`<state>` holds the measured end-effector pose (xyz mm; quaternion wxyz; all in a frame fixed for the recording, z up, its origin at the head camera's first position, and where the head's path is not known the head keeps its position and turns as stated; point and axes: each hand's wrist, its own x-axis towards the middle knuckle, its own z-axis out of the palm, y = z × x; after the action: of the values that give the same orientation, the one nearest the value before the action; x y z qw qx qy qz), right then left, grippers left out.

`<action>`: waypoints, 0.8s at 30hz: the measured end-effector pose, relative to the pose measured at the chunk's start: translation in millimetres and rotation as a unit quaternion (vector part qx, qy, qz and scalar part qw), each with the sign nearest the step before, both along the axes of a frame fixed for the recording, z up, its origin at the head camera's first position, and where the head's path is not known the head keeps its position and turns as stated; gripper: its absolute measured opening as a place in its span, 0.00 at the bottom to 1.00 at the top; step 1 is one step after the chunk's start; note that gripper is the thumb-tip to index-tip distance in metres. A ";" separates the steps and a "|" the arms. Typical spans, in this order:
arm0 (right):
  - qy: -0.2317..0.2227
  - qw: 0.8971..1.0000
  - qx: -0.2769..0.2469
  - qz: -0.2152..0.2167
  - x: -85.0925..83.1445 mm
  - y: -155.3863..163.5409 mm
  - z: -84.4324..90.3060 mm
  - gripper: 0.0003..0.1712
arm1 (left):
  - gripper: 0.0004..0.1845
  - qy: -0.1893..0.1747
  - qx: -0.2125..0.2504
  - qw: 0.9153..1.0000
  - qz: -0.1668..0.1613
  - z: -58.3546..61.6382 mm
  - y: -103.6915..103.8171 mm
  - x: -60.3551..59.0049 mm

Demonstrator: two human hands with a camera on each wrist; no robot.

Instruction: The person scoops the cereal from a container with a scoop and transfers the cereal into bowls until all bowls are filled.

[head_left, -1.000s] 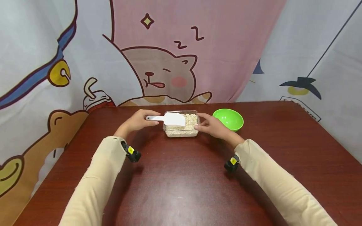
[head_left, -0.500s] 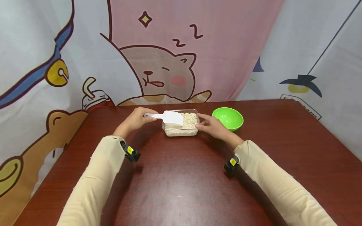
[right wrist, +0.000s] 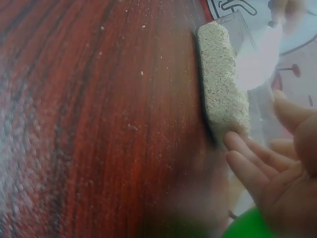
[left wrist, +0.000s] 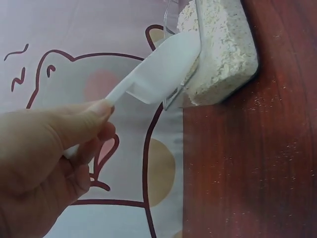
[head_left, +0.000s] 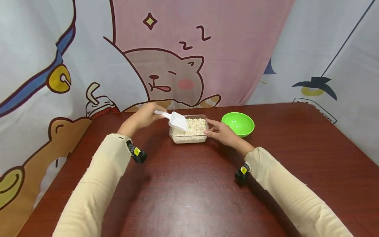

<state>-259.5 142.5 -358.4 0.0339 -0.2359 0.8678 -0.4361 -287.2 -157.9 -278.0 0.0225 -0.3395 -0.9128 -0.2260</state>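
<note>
Plainly, the biggest thing is a white and pink curtain (head_left: 237, 39), printed with a sleeping cartoon animal and hanging beyond both hands. Next comes the dark red-brown wooden counter (head_left: 189, 184), which runs out under the left grip (head_left: 143, 115) and the right grip (head_left: 223, 132) and shows a patch of glare on the near side of them. Pale sleeves (head_left: 91, 177) reach forward to the two grips, with a small black camera (head_left: 138, 154) strapped at each wrist.

Between the grips sits a clear box (head_left: 189, 139), its long axis running from the left grip's side to the right grip's side. The right grip holds its right end between thumb and fingers. Just beside the right grip, to its right and partly behind it, stands a green bowl (head_left: 239, 124).

Smaller is the white scoop (head_left: 177, 120), its handle pinched between the left grip's thumb and fingers. Its long axis slants down from that pinch, and the broad end points rightward and down into the box, toward the right grip. Half a second ago the scoop lay closer to level; its handle end has since risen with the left grip, while the box, bowl and right grip look about the same.

Smallest are the oats (head_left: 196, 124) filling the box; whether the scoop's lip touches them I cannot tell. Pale specks (right wrist: 130, 126) dot the counter near the right grip.
</note>
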 end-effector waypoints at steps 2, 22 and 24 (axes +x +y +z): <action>0.001 1.000 0.000 -0.001 0.5 -0.2 0.4 0.35 | 0.06 0.002 -0.019 1.000 -0.001 2.1 2.8 -0.7; 0.005 1.000 0.001 0.001 2.2 -0.6 0.5 0.35 | 0.09 0.009 -0.060 0.998 0.020 -14.6 13.6 -0.9; 0.004 1.000 0.000 0.001 1.8 -0.4 -0.6 0.35 | 0.10 0.017 -0.062 0.998 0.020 -16.7 13.9 0.5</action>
<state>-257.7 142.1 -359.0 0.0307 -0.2390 0.8674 -0.4355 -286.7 -144.1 -294.7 0.0213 -0.3260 -0.9311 -0.1624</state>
